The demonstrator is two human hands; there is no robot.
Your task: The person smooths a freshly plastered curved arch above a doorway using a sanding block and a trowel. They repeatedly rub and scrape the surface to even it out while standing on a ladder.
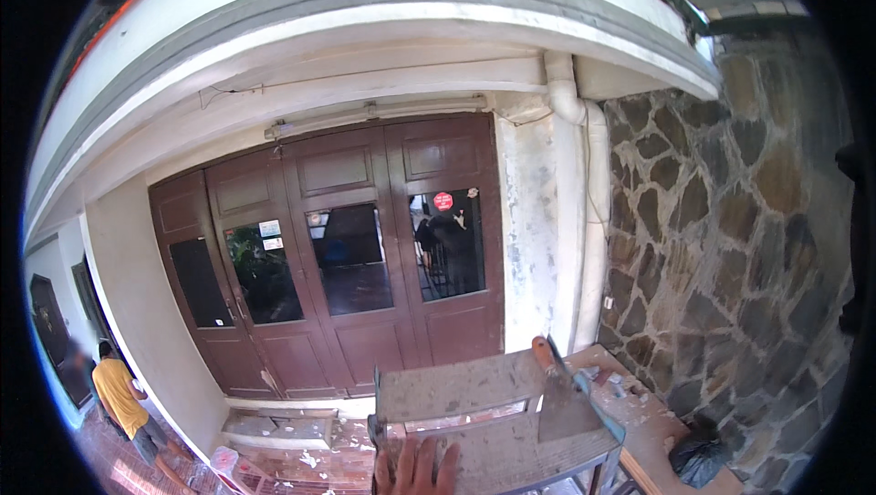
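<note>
My left hand [417, 469] comes in at the lower edge, with only its fingers showing. They are slightly apart and lie on the near board of a worn wooden stand [456, 395] made of two boards on a metal frame. A scraper [561, 413] with a wide flat blade and an orange-brown handle rests on the right side of the stand. Its handle reaches up over the far board, well to the right of my fingers. My right hand is not in view.
Brown panelled doors [347, 349] stand ahead, beside a white drainpipe [593, 249] and a stone wall [730, 285]. A brown surface with debris [630, 395] and a black plastic bag [701, 458] are at right. A low step [278, 427] lies before the doors. Far left, a person in yellow [119, 395] walks near another.
</note>
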